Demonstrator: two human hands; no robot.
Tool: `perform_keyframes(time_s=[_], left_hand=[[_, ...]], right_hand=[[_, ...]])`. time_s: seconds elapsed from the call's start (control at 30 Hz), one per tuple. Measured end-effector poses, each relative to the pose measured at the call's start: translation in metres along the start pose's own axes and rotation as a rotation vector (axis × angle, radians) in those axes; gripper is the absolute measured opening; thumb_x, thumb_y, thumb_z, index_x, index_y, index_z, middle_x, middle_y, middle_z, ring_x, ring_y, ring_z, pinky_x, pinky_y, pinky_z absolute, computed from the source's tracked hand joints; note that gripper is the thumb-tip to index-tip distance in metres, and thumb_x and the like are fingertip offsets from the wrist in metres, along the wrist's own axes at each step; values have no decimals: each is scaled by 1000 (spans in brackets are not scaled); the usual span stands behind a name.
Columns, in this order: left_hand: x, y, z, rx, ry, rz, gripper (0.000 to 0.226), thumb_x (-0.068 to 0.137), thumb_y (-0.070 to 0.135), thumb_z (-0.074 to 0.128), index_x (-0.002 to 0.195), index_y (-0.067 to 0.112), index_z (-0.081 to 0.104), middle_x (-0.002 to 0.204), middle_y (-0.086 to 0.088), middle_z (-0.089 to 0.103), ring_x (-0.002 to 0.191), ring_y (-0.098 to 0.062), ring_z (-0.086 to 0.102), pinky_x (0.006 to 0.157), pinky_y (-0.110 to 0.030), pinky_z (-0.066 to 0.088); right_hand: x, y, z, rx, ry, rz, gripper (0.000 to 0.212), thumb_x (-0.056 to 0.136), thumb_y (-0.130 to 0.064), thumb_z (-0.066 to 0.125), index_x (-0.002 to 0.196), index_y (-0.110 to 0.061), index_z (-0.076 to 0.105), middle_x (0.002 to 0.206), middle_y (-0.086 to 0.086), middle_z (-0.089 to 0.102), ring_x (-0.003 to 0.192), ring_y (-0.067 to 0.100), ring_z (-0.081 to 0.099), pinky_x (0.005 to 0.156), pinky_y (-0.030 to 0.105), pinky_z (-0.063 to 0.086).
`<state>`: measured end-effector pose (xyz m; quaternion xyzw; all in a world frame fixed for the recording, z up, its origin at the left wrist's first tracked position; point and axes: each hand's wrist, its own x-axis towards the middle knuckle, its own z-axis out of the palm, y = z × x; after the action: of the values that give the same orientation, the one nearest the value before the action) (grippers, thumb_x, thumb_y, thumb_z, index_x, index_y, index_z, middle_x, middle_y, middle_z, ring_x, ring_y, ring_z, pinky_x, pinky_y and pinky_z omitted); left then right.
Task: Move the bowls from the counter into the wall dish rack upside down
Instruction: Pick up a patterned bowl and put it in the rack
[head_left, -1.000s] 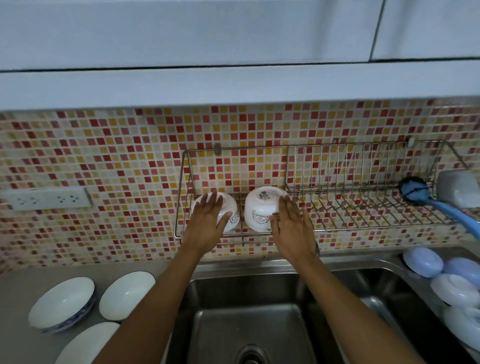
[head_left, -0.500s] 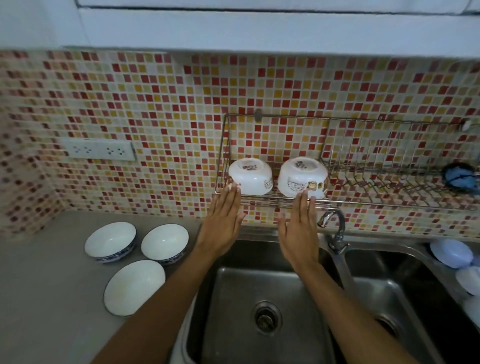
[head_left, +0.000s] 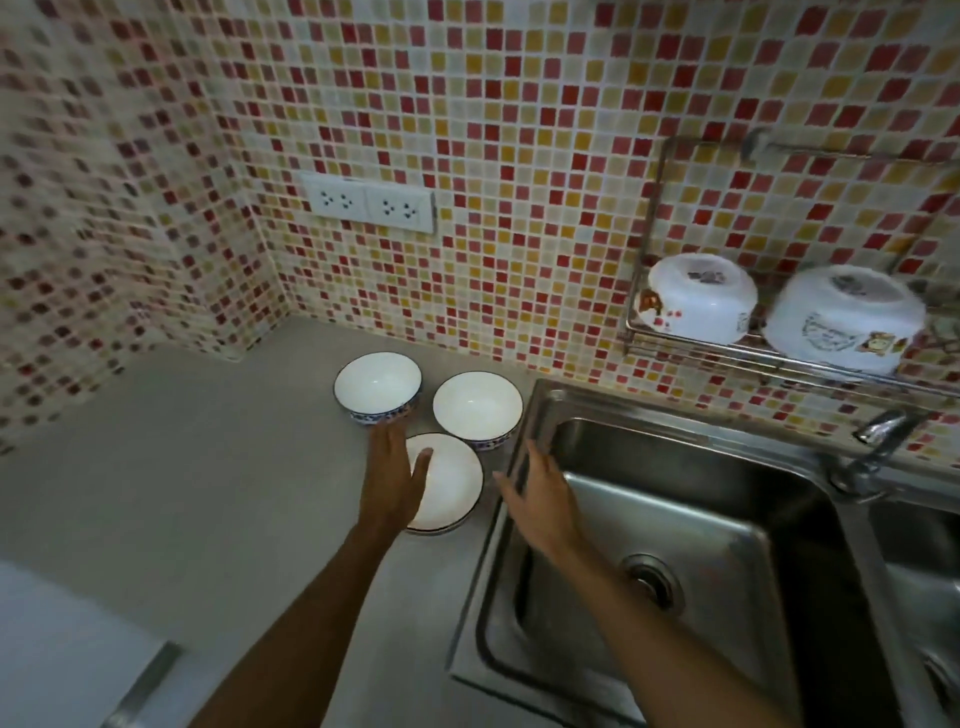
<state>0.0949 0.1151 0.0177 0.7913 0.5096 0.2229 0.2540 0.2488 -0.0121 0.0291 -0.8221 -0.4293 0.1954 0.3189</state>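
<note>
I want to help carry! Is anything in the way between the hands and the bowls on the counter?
Nothing visible is. The left hand is open over the nearest bowl, the right hand is open beside it at the sink edge, and both are empty.

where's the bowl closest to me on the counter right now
In the head view, the nearest bowl sits upright on the grey counter left of the sink, partly under the left hand.
</note>
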Motion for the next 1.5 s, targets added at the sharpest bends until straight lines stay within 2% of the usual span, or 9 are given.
perform_keyframes(time_s=[0.13,0.3,0.37,0.47,0.6,1.0,1.2,1.33,1.5], left_hand=[[3,-26,-1,-160,-62,-243,62,94,27,53,145,3,27,152,-20,30,141,-34,27,115,-41,23],[6,-46,9,-252,-139,-310,51,88,-3,45,137,6,40,133,-22,54,120,-39,51,101,-39,40],[7,-50,9,-280,-139,-349,48,87,-6,40,134,6,42,128,-22,57,116,-39,53,96,-37,42],[7,-51,13,-298,-116,-340,44,88,-7,39,130,3,43,124,-24,58,113,-40,55,92,-37,44],[6,-50,15,-323,-84,-367,45,85,-8,38,128,5,43,125,-21,58,114,-39,55,91,-37,45],[11,-51,13,-295,-153,-333,46,84,-7,39,128,5,41,123,-23,58,111,-41,56,91,-42,47],[11,-46,10,-340,-170,-321,47,88,-4,38,133,10,42,128,-21,56,116,-40,53,94,-39,43],[1,-22,9,-440,-157,-294,45,88,-2,38,128,15,48,126,-15,59,113,-35,54,90,-34,44],[-15,43,30,-556,-186,-279,47,87,-1,38,128,17,52,127,-12,59,115,-33,54,98,-40,46]], right_hand=[[14,-26,42,5,-70,184,74,89,-50,57,146,-12,27,146,17,42,132,34,43,104,40,38],[21,-34,76,-11,-89,318,56,92,-34,58,136,-8,37,136,19,51,122,37,51,97,41,44],[22,-32,82,0,-85,365,45,95,-24,52,134,-7,38,133,21,53,119,38,53,95,40,45],[26,-28,92,4,-80,420,35,94,-11,41,128,-9,37,126,25,57,112,40,56,85,38,46],[29,-26,97,21,-66,431,31,93,-9,38,124,-10,35,120,26,58,105,41,58,81,38,45],[23,-32,100,30,-21,495,33,92,-10,38,125,-12,34,121,24,57,107,42,57,84,39,45],[15,-31,94,33,-16,493,29,94,-18,38,124,-14,36,121,20,58,106,39,58,85,37,47],[-6,-19,75,107,31,467,33,97,-17,38,129,-10,37,126,21,57,113,39,55,95,43,46],[-30,10,21,116,139,455,27,98,-16,38,123,-6,37,123,23,57,110,42,55,90,44,45]])
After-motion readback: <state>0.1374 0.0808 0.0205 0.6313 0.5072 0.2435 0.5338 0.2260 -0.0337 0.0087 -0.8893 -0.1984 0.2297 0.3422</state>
